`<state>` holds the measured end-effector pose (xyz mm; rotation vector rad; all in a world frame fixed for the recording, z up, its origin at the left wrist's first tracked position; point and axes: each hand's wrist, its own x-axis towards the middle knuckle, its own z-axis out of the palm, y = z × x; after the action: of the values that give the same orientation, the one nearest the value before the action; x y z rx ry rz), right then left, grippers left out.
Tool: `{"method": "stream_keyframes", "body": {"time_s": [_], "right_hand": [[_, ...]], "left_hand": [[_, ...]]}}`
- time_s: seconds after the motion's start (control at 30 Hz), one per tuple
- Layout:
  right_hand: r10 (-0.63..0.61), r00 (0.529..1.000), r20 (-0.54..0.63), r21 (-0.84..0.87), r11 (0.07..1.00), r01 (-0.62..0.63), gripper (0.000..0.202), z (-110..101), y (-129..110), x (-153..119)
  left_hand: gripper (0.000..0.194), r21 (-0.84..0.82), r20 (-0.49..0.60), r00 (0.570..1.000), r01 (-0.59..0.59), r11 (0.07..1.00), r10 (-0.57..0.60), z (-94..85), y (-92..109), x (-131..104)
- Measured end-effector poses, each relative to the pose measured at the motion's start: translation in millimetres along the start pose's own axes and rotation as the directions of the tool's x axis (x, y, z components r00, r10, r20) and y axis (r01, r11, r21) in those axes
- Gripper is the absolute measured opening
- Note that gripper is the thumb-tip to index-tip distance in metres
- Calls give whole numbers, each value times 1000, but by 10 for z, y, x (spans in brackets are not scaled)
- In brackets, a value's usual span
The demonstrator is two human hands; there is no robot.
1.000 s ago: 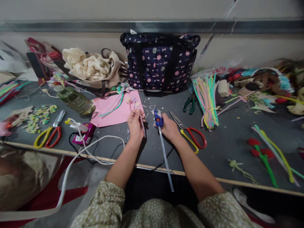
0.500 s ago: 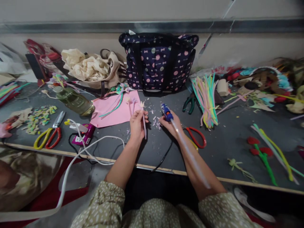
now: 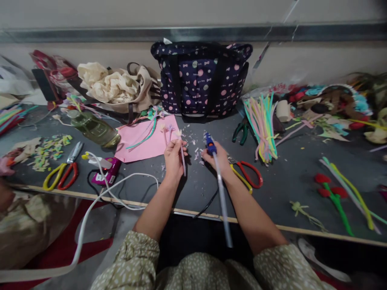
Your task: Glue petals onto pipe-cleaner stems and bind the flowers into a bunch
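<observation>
My left hand [image 3: 174, 154] pinches a lilac pipe cleaner [image 3: 183, 160] with a pale tuft at its top. A blue hot glue gun [image 3: 209, 143] is gripped in my right hand [image 3: 220, 158], its nozzle pointing away from me. Out of its back end a long clear glue stick [image 3: 223, 205] hangs toward my lap. Just beyond my left hand, pipe-cleaner flowers [image 3: 167, 133] lie over the edge of a pink sheet [image 3: 142, 139]. Small lilac clippings [image 3: 198, 155] are scattered on the dark table between my hands.
Red-and-yellow scissors [image 3: 249, 175] lie beside my right wrist, another pair [image 3: 68, 167] at left. Behind stand a patterned navy bag [image 3: 199, 80] and a bundle of pipe cleaners [image 3: 261, 127]. A green bottle [image 3: 95, 129] lies left. A white cable [image 3: 83, 225] crosses the table's front edge.
The glue gun has turned in my right hand, and its glue stick has swung left, away from my forearm. My left hand stays nearly still with the pipe cleaner.
</observation>
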<state>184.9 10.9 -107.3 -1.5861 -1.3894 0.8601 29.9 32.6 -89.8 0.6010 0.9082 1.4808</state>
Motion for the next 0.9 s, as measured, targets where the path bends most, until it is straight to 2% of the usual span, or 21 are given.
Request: {"method": "stream_keyframes", "body": {"time_s": [0.07,0.13,0.3,0.43,0.57,0.7,0.83,0.9], "right_hand": [[58,998,-24,305,951,-48,21,-29,-31,16],[121,993,-4,495,863,-103,20,-50,-86,15],[161,987,12,657,743,-130,30,-74,-159,2],[166,986,12,686,716,-129,35,-69,-125,13],[140,989,-48,625,777,-79,29,-49,-121,7],[126,990,-57,600,797,-67,25,-29,-127,-4],[119,980,-160,494,869,-25,21,-25,-112,0],[138,972,-190,490,871,-28,20,-28,-111,5]], "left_hand": [[24,11,36,998,51,999,-52,8,-11,-4],[24,23,90,989,112,993,-113,20,-23,-16],[21,73,194,955,212,975,-222,53,-39,-56],[23,94,270,921,264,960,-280,74,-43,-73],[25,99,318,892,305,947,-320,94,-59,-90],[24,117,308,903,276,954,-299,100,-85,-108],[24,126,290,914,257,958,-283,87,-94,-100],[25,136,286,916,253,958,-282,80,-89,-93]]}}
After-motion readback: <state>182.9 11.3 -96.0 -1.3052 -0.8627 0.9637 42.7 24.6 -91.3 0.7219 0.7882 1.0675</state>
